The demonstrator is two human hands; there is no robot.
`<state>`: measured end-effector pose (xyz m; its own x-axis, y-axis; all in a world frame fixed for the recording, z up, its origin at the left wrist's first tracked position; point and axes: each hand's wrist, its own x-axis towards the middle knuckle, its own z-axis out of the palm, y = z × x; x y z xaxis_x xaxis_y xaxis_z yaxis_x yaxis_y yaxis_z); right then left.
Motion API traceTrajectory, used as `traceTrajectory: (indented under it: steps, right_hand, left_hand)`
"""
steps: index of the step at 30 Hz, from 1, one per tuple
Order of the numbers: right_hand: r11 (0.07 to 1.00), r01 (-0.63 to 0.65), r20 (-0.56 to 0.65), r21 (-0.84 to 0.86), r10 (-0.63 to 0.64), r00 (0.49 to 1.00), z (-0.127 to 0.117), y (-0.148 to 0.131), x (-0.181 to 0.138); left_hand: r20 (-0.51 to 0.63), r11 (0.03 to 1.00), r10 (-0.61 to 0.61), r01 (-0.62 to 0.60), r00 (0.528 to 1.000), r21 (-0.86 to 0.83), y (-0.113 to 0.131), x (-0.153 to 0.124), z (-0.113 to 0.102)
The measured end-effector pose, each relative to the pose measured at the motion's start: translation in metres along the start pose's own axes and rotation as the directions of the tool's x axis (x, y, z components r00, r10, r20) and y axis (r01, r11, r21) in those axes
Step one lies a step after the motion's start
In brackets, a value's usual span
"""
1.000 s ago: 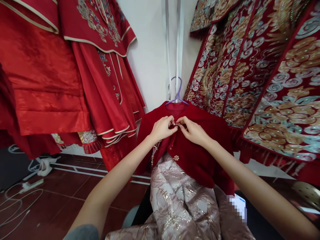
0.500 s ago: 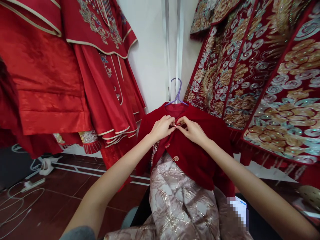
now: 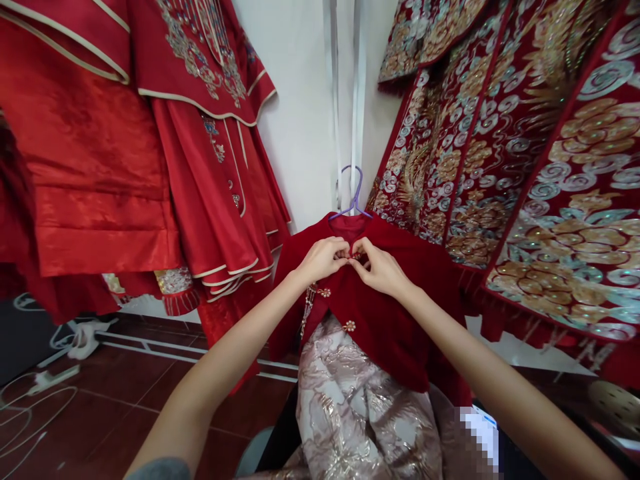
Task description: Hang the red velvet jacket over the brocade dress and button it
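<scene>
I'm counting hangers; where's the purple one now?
The purple hanger is in the head view, above and slightly right of centre, at the neck of the red jacket.

Red satin garments with cream piping (image 3: 197, 193) hang at left; dark-red panels with gold and silver floral embroidery (image 3: 565, 200) hang at right. White metal uprights (image 3: 358, 107) stand before a white wall (image 3: 295, 140). An elongated white power strip (image 3: 54, 379) lies on glossy reddish-brown floor tiles (image 3: 120, 417).

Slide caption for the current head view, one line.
Left hand and right hand pinch the front of a red velvety jacket on a purple hanger.
</scene>
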<state>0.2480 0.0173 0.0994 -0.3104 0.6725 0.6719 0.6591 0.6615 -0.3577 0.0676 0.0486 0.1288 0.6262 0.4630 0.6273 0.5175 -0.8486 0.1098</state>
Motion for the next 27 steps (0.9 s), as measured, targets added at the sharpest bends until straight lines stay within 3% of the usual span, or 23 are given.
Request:
traceTrajectory:
  steps: [9,13,15,17,19,21,24,27]
  right_hand:
    - [0.996,-0.026,-0.005,-0.080,0.026,1.000,0.003,-0.003,0.003]
    - [0.987,-0.140,-0.044,-0.075,0.137,0.990,0.005,-0.002,0.010]
    - [0.953,-0.296,-0.021,0.066,0.298,0.954,0.003,-0.004,0.012]
    - [0.844,-0.447,0.046,0.295,0.455,0.889,0.004,-0.007,0.007]
    - [0.710,-0.492,0.071,0.504,0.533,0.843,0.010,-0.011,-0.004]
    - [0.663,-0.442,-0.014,0.604,0.564,0.826,0.024,-0.012,-0.020]
    - [0.740,-0.405,-0.175,0.537,0.567,0.805,0.055,-0.005,-0.048]
    - [0.783,-0.416,-0.226,0.462,0.558,0.799,0.083,0.002,-0.066]
  left_hand:
    - [-0.002,1.000,-0.011,0.011,1.000,-0.005,0.002,0.001,0.004]
    - [-0.011,0.971,-0.225,0.223,0.974,-0.091,0.009,-0.001,0.010]
    - [0.028,0.887,-0.364,0.355,0.931,-0.295,0.016,-0.009,0.021]
    - [0.056,0.704,-0.471,0.413,0.881,-0.577,0.025,-0.024,0.040]
    - [-0.001,0.455,-0.652,0.390,0.758,-0.801,0.036,-0.042,0.064]
    - [0.043,0.229,-0.769,0.338,0.637,-0.913,0.044,-0.060,0.088]
    - [0.081,0.164,-0.773,0.322,0.629,-0.933,0.049,-0.078,0.110]
    - [-0.026,0.259,-0.782,0.287,0.622,-0.922,0.044,-0.084,0.112]
